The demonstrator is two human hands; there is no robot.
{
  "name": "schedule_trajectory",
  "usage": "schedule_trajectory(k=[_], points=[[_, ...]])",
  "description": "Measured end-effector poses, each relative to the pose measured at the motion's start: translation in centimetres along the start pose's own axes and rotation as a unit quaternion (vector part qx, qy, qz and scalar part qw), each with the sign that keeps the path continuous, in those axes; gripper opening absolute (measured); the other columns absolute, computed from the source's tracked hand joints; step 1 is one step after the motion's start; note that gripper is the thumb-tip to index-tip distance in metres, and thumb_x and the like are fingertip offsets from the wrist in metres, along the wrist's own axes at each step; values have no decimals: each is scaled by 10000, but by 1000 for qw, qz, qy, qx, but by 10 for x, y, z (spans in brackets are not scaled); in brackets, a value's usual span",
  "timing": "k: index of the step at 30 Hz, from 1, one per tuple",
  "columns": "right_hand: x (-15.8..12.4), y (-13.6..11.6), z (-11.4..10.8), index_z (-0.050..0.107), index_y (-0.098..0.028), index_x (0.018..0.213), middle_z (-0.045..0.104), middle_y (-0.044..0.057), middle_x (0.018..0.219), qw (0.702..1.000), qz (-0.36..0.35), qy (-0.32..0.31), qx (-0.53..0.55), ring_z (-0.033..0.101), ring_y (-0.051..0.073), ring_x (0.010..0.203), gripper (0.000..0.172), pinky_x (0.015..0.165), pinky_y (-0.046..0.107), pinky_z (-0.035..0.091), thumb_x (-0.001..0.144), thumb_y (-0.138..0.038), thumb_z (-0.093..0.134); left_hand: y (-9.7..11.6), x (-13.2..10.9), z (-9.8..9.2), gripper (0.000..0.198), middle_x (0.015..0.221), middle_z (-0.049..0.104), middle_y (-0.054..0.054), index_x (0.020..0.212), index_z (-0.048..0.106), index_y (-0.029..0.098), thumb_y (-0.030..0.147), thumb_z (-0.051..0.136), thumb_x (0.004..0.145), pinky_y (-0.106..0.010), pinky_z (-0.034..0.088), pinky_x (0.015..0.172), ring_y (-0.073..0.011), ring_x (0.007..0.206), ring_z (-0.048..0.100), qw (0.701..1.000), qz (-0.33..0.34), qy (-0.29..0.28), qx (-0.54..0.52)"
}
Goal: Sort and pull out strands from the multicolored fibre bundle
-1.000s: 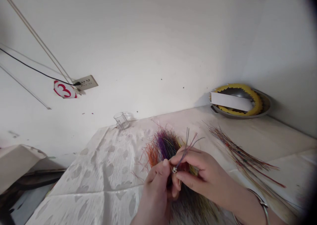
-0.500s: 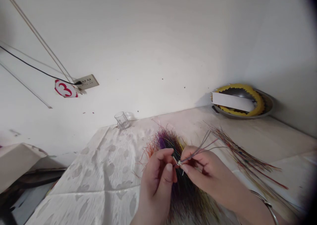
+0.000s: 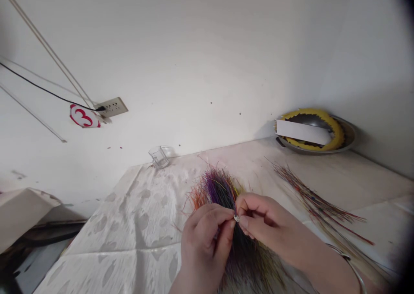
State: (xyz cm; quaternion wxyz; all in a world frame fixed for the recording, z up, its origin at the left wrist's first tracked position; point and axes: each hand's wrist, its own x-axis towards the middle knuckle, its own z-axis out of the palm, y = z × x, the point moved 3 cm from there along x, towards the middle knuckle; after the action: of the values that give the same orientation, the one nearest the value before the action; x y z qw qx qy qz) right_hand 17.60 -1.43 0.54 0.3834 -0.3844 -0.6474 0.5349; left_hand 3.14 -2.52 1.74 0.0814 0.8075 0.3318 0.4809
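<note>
A thick bundle of thin multicoloured strands (image 3: 220, 190), purple, orange, yellow and dark, fans out above and below my hands. My left hand (image 3: 205, 246) is closed around the bundle. My right hand (image 3: 268, 225) comes in from the right, and its thumb and forefinger pinch a tiny silver bead (image 3: 236, 218) against the strands. The fingertips of both hands nearly meet at that bead. Part of the bundle is hidden behind my fingers. A metal bangle (image 3: 346, 257) circles my right wrist.
The bench has a white patterned cloth (image 3: 136, 238) on it. A loose spread of thin strands (image 3: 318, 205) lies to the right. At the back stand a small glass cup (image 3: 158, 157) and a metal dish (image 3: 315, 132) holding a yellow ring and white card. A wall socket (image 3: 112, 107) is at upper left.
My hands have drawn closer together around the silver bead. The few thin strands that stuck out from my right fingers no longer show.
</note>
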Motion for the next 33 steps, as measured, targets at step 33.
schedule_trajectory(k=[33], points=[[6,8,15,437,-211,691,397,-58,641,994,-77,62,-55,398,122,618,208,566,235,327,894,-208,478,-5,-5,-3,124,710,584,38,780,551,211,114,546,857,-217,435,606,-108,652,554,994,-93,58,-19]])
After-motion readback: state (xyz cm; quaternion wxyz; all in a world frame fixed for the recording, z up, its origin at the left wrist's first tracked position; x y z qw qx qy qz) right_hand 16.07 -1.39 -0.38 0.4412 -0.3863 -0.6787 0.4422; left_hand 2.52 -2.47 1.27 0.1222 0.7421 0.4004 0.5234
